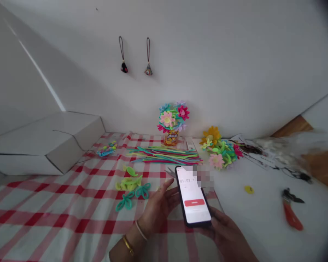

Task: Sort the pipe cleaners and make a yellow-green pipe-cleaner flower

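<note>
A smartphone (pixel 192 211) with a lit screen, showing digits and a red button, is gripped at its lower right corner by my right hand (pixel 224 229). My left hand (pixel 160 203) is at the phone's left edge, thumb apart from the fingers; whether its fingertips touch the phone is hidden. Left of that hand lie teal loop-shaped pieces (pixel 125 202) and yellow-green pieces (pixel 128 183), bent from fuzzy stems. Scissors (pixel 170 172) show partly behind the phone. Beyond them is a pile of coloured pipe cleaners (pixel 164 155).
A pot (pixel 171 139) of fuzzy flowers stands by the wall. More fuzzy flowers (pixel 217 161) lie right of the pile. Red-handled pruners (pixel 292 214) and a yellow piece (pixel 249 189) are at right. A white box (pixel 71 145) sits left on the checked cloth (pixel 71 225).
</note>
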`<act>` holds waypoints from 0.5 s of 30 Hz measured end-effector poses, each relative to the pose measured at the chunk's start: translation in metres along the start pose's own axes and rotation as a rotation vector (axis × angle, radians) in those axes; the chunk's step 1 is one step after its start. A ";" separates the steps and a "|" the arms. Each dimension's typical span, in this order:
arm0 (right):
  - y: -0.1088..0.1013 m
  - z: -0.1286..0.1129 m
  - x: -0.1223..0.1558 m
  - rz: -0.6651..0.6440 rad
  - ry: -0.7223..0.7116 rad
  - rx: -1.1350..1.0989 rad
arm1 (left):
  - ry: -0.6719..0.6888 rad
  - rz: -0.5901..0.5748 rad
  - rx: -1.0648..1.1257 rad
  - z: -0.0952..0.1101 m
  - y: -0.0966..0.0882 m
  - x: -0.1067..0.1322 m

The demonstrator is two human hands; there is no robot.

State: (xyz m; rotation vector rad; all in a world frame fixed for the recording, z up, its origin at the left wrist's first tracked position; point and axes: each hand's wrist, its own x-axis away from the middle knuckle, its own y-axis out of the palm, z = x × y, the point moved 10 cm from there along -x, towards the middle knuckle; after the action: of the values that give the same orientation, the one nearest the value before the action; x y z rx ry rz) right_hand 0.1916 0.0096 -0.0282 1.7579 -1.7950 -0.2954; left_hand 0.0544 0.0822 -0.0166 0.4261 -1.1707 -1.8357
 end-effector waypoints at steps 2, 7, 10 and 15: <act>-0.027 -0.012 0.007 0.094 -0.023 0.029 | 0.015 0.069 -0.019 0.001 -0.011 -0.002; -0.083 -0.043 0.023 0.228 -0.054 0.137 | 0.072 0.068 -0.045 0.006 -0.018 -0.004; -0.105 -0.056 0.027 0.250 -0.041 0.172 | 0.083 0.042 -0.072 0.007 -0.014 -0.005; -0.134 -0.071 0.020 0.279 -0.018 0.196 | 0.248 -0.072 -0.243 0.032 0.020 0.012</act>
State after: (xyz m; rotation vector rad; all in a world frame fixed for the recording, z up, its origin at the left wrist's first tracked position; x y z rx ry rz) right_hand 0.3430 -0.0053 -0.0402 1.6063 -2.1124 -0.0211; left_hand 0.0359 0.0872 0.0180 0.5435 -0.7640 -1.8966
